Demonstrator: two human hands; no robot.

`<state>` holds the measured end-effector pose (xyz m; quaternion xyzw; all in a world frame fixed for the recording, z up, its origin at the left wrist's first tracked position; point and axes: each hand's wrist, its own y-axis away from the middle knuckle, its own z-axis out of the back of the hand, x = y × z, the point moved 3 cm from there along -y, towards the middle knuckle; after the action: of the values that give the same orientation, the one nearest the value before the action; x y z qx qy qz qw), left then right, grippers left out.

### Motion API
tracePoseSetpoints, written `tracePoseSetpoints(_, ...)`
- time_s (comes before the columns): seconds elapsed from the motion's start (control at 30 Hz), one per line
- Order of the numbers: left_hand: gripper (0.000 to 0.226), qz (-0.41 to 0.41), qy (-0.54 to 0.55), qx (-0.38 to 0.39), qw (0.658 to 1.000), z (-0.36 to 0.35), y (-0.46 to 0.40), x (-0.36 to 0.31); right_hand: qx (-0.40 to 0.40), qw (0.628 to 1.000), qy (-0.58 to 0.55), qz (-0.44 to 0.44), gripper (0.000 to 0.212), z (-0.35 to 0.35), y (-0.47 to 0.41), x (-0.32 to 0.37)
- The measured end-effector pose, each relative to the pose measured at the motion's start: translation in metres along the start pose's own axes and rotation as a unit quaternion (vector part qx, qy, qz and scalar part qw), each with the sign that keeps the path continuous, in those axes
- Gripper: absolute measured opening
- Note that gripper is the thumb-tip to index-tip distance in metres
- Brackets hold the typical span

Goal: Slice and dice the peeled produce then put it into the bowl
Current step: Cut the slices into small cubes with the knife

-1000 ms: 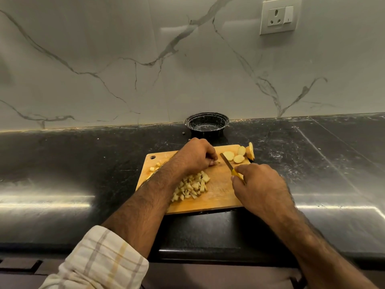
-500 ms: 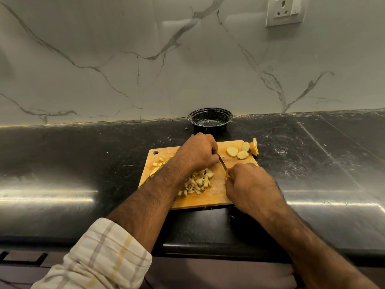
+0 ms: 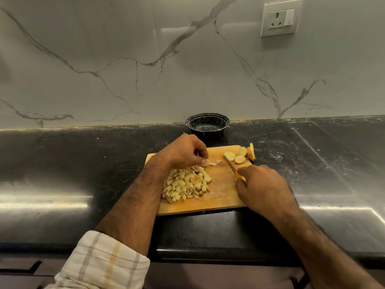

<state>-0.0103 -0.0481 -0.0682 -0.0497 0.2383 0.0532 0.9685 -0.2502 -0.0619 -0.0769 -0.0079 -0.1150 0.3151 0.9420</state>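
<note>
Checked sleeve (image 3: 100, 261), lower left of frame, rolled up the left forearm.
Wooden cutting board (image 3: 220, 197), centre of frame, on a black countertop (image 3: 62, 163).
Heap of diced produce (image 3: 186, 183), left-centre of the board, beside the left wrist.
Right hand (image 3: 261, 186), right of the board, fingers curled round the yellow handle of a knife (image 3: 233, 168); blade angled toward the upper left.
Left hand (image 3: 183, 151), fingers curled, fingertips pinching a small cut piece (image 3: 212, 163) against the board.
Round slices (image 3: 239, 156), upper right corner of the board.
Black bowl (image 3: 207, 126), beyond the board, against the marble wall (image 3: 125, 59).
Wall socket (image 3: 279, 18), upper right of frame.
</note>
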Motion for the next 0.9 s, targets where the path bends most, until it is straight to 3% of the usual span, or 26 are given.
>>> tracePoseSetpoints(0.2, 0.012, -0.030, 0.024, 0.010, 0.999, 0.008, 0.006, 0.011, 0.030, 0.989, -0.063, 0.129, 0.039, -0.001, -0.003, 0.001)
tracePoseSetpoints(0.3, 0.015, -0.052, 0.067, -0.025, 0.996, 0.015, 0.009, 0.012, -0.027, 0.992, -0.062, 0.108, 0.037, 0.000, -0.009, -0.011)
tracePoseSetpoints(0.4, 0.015, -0.044, 0.053, -0.066, 0.995, 0.015, 0.008, 0.011, -0.032, 0.996, -0.016, 0.084, 0.035, -0.002, -0.012, -0.008)
tracePoseSetpoints(0.53, 0.010, 0.003, -0.005, -0.128, 0.992, 0.012, 0.003, 0.020, 0.014, 0.991, -0.045, 0.127, 0.037, -0.005, -0.010, 0.008)
tracePoseSetpoints(0.63, 0.011, 0.052, -0.040, -0.168, 0.984, 0.015, 0.002, 0.032, -0.024, 0.992, -0.070, 0.101, 0.036, -0.003, -0.015, 0.005)
tracePoseSetpoints(0.77, 0.013, 0.071, -0.046, -0.162, 0.983, 0.014, 0.000, 0.035, -0.042, 0.997, -0.003, 0.067, 0.035, -0.007, -0.024, 0.005)
tracePoseSetpoints(0.9, 0.017, 0.070, -0.052, -0.154, 0.984, 0.012, -0.002, 0.033, 0.004, 0.987, -0.111, 0.120, 0.033, -0.012, -0.020, 0.007)
